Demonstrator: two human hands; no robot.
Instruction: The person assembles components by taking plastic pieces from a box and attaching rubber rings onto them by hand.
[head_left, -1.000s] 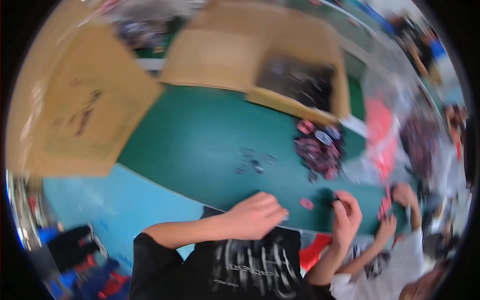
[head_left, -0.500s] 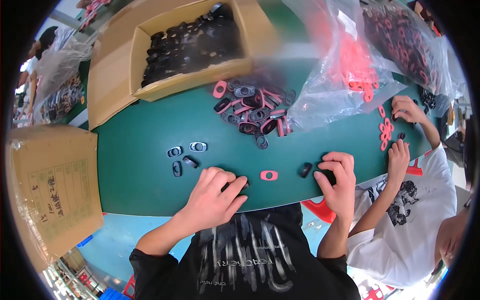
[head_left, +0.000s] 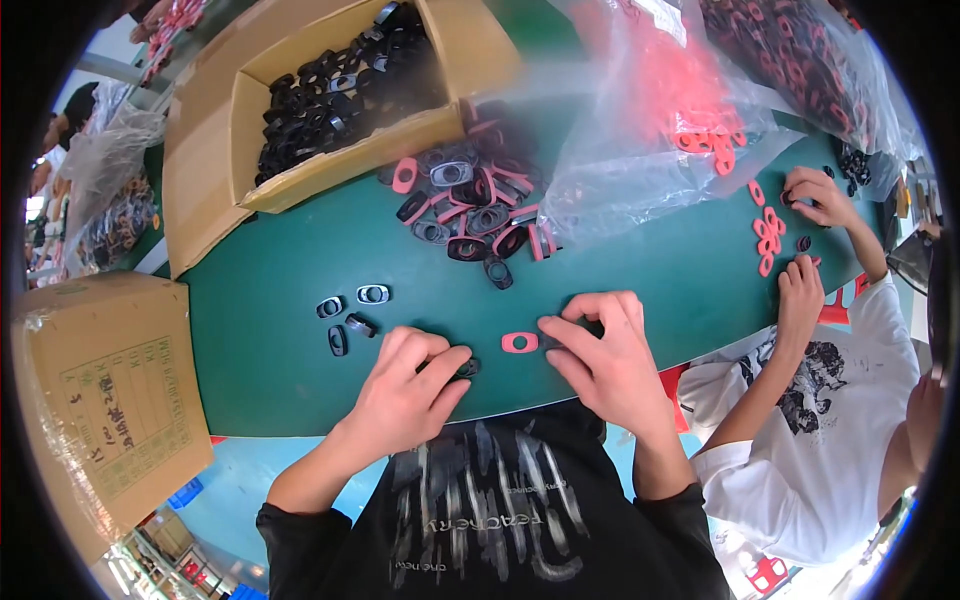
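On the green table, my left hand [head_left: 405, 382] has its fingers curled over a small black oval part [head_left: 469, 368] with a hole, pinched at the fingertips. A flat pink oval ring [head_left: 519, 343] lies between my two hands. My right hand [head_left: 605, 360] is just right of that ring, its thumb and fingers closed on another black part [head_left: 549, 341], mostly hidden by the fingers. Left of my left hand lie several loose black oval parts [head_left: 373, 294]. Farther off is a mixed heap of black and pink oval pieces [head_left: 485, 217].
An open cardboard box [head_left: 350, 160] of black parts stands at the back, a closed carton [head_left: 110, 400] at the left. A clear bag [head_left: 610, 190] of pink rings lies back right. At the right, a co-worker's hands [head_left: 800, 290] handle parts beside pink rings [head_left: 768, 240].
My right hand has moved left, closing on the black part that lay loose and bringing it beside the pink ring. My left hand keeps about the same place. The whole view has shifted slightly.
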